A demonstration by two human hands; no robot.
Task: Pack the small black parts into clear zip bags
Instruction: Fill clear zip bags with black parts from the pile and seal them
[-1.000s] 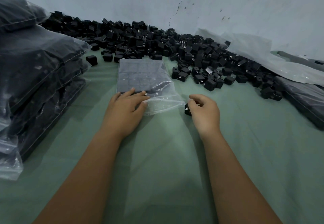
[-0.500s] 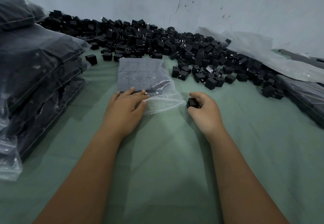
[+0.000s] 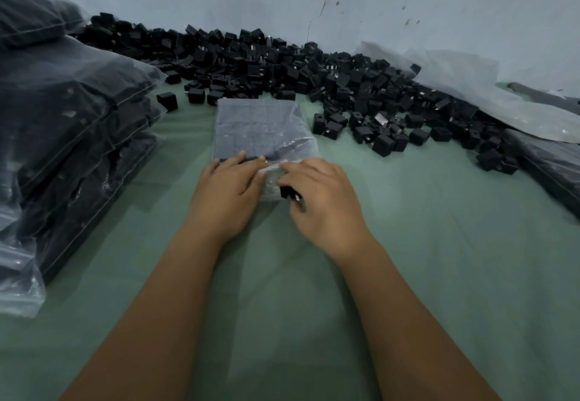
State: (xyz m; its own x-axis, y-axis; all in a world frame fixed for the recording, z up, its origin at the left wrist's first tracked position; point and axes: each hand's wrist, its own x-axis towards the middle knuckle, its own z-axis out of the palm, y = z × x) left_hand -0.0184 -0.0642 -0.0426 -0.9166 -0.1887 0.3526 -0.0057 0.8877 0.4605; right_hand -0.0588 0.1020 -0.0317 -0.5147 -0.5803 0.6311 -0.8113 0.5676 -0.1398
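Pale blue plaster, cracked and flecked, backs a counter (image 3: 439,259) draped in green cloth. Stacked at the far left stand filled zip bags (image 3: 69,137), dark with packed parts, the pile rising several bags high. Along the wall a long heap of loose small black parts (image 3: 282,65) runs from the stack to the right side, thinning into scattered pieces near the middle of the cloth. At right, crumpled clear plastic sheeting (image 3: 477,93) lies against the wall above another filled bag (image 3: 546,165) at the frame's edge. Centre frame, a clear zip bag (image 3: 260,127) lies flat, its far portion filled with neat rows of parts, its open mouth facing the person. The left hand (image 3: 229,193) rests palm down on the bag's near edge, fingers straight and pressing the plastic to the cloth. The right hand (image 3: 323,200), just beside it and touching the bag's mouth, has fingers curled around a single black part (image 3: 287,192), whose metal prongs show below the thumb; the part sits right at the bag's opening.
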